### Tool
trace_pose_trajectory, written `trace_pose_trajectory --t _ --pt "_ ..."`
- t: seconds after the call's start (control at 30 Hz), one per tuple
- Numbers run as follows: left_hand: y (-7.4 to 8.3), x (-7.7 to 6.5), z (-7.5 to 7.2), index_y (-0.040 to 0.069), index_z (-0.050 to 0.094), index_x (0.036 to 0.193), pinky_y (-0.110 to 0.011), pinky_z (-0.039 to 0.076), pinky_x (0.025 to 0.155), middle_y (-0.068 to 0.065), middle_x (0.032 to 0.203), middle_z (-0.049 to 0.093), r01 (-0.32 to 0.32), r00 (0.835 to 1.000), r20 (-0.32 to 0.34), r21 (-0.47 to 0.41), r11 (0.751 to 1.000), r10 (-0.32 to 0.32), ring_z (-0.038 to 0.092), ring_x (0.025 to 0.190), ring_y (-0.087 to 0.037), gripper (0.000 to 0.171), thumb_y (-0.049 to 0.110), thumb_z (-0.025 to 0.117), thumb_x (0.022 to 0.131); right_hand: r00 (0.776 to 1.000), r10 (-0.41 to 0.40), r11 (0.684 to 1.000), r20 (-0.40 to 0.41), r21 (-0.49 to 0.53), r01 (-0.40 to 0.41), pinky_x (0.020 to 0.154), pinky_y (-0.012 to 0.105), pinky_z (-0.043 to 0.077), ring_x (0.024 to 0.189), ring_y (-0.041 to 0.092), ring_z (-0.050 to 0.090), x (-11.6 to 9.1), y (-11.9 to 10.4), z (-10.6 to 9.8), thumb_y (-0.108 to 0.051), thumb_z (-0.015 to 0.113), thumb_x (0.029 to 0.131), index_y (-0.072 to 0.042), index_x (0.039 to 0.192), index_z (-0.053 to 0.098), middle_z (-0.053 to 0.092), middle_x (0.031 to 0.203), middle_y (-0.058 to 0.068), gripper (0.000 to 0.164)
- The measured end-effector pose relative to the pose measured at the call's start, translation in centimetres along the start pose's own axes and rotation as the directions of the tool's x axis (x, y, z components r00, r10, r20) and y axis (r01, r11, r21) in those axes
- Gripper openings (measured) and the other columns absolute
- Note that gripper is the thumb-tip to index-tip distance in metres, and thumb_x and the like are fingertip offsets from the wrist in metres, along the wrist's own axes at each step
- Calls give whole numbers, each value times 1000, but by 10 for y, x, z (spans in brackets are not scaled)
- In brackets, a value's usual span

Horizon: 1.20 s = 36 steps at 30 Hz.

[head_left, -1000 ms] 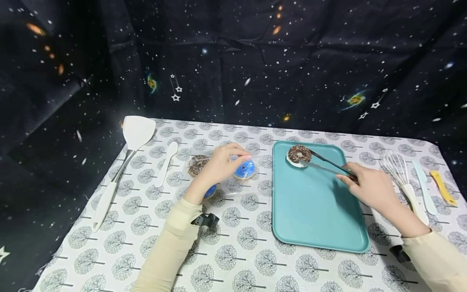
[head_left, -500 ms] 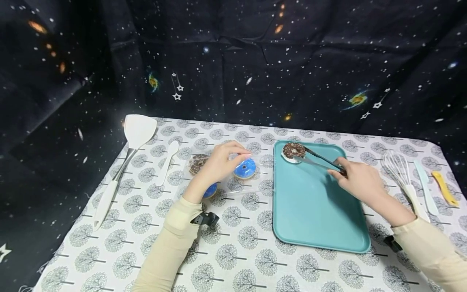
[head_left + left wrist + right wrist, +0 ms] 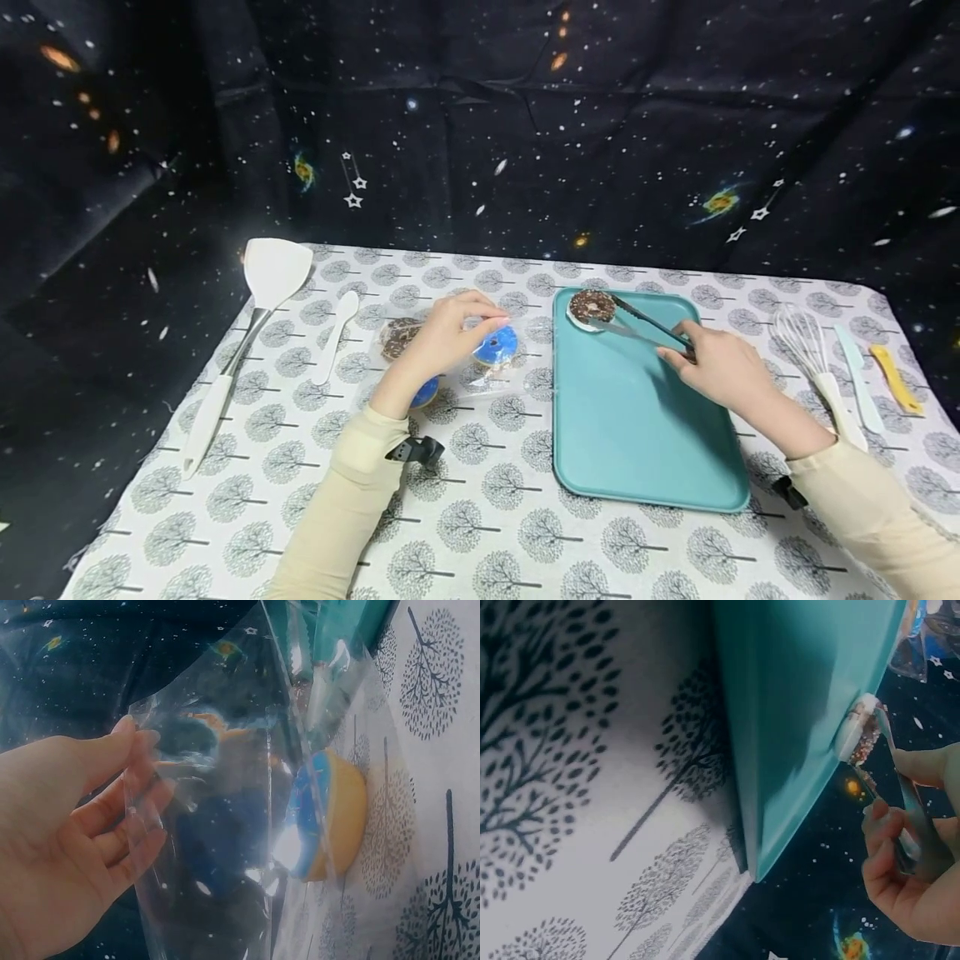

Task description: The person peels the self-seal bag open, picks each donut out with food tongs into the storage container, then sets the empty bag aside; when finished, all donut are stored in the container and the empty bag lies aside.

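Note:
My left hand (image 3: pixel 442 337) pinches the edge of a clear plastic bag (image 3: pixel 217 825) between thumb and fingertips. Inside the bag sit a blue-iced donut (image 3: pixel 498 343), a second blue donut (image 3: pixel 424 393) partly behind my wrist, and a chocolate donut (image 3: pixel 397 336) with sprinkles, also partly covered. In my right hand (image 3: pixel 723 367) is a pair of tongs (image 3: pixel 652 320), fingers and thumb squeezing its two arms. The tongs' tips lie either side of another chocolate-topped donut (image 3: pixel 591 307) at the far left corner of the teal tray (image 3: pixel 637 433).
A white-headed spatula (image 3: pixel 277 271) and a small white spoon (image 3: pixel 335 333) lie at the left. Right of the tray are a whisk (image 3: pixel 806 342), a pale blue knife (image 3: pixel 858 379) and a short yellow utensil (image 3: pixel 896 379). A dark star-print cloth (image 3: pixel 480 125) hangs behind.
My right hand and the tongs have carried the chocolate donut left and slightly back, closer to the tray's far left corner. My left hand keeps its hold on the bag.

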State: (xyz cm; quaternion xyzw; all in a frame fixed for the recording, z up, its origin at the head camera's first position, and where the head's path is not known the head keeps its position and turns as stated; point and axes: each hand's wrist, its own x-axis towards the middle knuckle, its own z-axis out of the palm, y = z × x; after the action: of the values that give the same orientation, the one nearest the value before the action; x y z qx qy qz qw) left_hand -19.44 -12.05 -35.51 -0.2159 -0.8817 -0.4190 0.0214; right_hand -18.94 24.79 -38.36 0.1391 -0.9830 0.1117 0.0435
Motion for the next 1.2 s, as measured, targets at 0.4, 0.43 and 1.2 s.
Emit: trace_pose_trajectory --t 0.4,0.43,1.2 --pt "-4 -3 -2 12 71 106 -39 44 95 2 105 65 8 1000 1 12 1000 -8 57 105 -16 25 30 60 91 986 -107 992 -131 52 114 39 25 28 48 10 35 -9 -10 -4 -42 63 88 -7 119 57 47 64 -2 47" --pt "-4 -3 -2 13 71 106 -38 44 95 2 105 65 10 1000 0 17 1000 -10 57 105 -16 25 30 60 91 985 -123 990 -124 56 130 39 25 28 47 10 34 -10 -12 -5 -42 63 87 -7 119 57 46 63 -3 47" --pt "-3 0 -5 14 71 106 -37 42 99 4 107 65 4 1000 1 14 1000 -4 55 110 -15 26 32 59 92 922 -387 921 -8 50 387 50 24 39 57 5 44 20 -62 24 -44 65 85 -14 115 63 54 72 -9 43"
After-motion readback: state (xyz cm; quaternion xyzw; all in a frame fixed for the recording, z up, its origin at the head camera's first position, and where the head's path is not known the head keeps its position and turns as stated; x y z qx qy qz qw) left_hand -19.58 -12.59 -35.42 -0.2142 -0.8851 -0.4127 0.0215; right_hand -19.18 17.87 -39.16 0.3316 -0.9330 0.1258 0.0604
